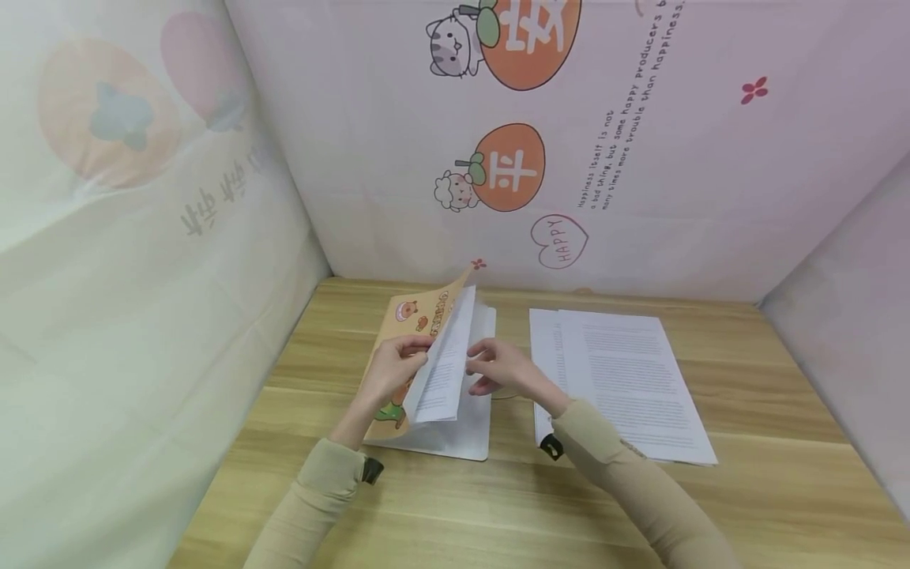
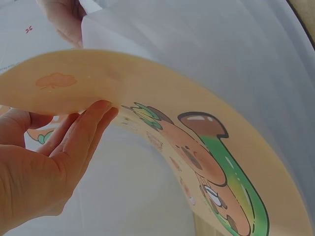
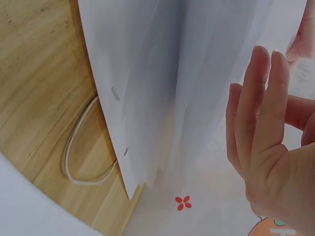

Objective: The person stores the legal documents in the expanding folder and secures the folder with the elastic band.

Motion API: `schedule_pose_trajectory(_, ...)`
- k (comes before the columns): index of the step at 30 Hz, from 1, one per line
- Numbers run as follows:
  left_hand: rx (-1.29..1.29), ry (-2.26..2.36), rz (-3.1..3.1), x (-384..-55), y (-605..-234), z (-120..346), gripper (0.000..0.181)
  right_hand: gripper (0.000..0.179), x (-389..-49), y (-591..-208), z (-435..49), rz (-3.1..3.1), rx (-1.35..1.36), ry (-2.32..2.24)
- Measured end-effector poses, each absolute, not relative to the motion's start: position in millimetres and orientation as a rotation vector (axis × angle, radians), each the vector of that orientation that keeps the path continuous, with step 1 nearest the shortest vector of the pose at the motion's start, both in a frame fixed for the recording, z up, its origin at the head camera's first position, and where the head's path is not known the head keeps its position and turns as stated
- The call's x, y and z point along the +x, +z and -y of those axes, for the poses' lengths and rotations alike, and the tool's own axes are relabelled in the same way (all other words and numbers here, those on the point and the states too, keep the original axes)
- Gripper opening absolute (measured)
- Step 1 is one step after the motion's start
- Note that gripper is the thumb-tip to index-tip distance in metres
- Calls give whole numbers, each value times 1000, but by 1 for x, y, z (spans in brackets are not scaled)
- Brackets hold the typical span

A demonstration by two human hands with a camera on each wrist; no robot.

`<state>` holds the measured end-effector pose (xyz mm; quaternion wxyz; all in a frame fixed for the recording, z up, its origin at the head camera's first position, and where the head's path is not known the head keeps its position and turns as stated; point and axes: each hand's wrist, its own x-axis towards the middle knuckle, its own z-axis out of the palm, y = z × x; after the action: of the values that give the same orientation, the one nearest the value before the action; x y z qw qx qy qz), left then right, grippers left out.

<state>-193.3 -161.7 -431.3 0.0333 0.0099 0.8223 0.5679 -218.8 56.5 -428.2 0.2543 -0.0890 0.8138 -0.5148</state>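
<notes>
A folder (image 1: 415, 304) with an orange cartoon cover lies half open on the table, its cover lifted and curved. My left hand (image 1: 394, 365) touches the outer face of that cover; in the left wrist view its straight fingers (image 2: 91, 123) rest against the orange surface. Inside stand white printed sheets (image 1: 448, 371), above the white back part (image 1: 478, 431). My right hand (image 1: 505, 367) hovers at the sheets' right side, fingers loosely bent and holding nothing. The right wrist view shows its fingers (image 3: 268, 113) apart from the white leaves (image 3: 216, 64).
A stack of printed papers (image 1: 633, 379) lies right of the folder, partly under my right forearm. A thin pale elastic loop (image 3: 69, 167) sticks out from the folder's edge over the wooden table (image 1: 469, 514). Patterned cloth walls (image 1: 398, 158) enclose the table's back and sides.
</notes>
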Motion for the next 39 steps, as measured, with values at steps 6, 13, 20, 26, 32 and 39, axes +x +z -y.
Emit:
schedule_pose_trajectory(6, 36, 1723, -2558, -194, -433, 161, 36, 39, -219, -428, -76, -2222, -282, -1423)
schedule_pose_trajectory(13, 23, 1729, -2548, -193, -433, 161, 38, 44, -222, -431, -100, -2245, -264, -1427)
schedule_pose_trajectory(20, 19, 1735, -2531, -193, -433, 160, 37, 44, -221, -436, -122, -2262, -282, -1424)
schedule_pose_trajectory(26, 18, 1729, -2531, -194, -434, 160, 37, 42, -221, -438, -142, -2339, -317, -1366)
schedule_pose_trajectory(32, 17, 1742, -2522, -194, -434, 160, 36, 40, -220, -440, -163, -2394, -268, -1339)
schedule_pose_trajectory(39, 15, 1750, -2514, -194, -434, 159, 36, 45, -217, -446, -191, -2440, -203, -1295)
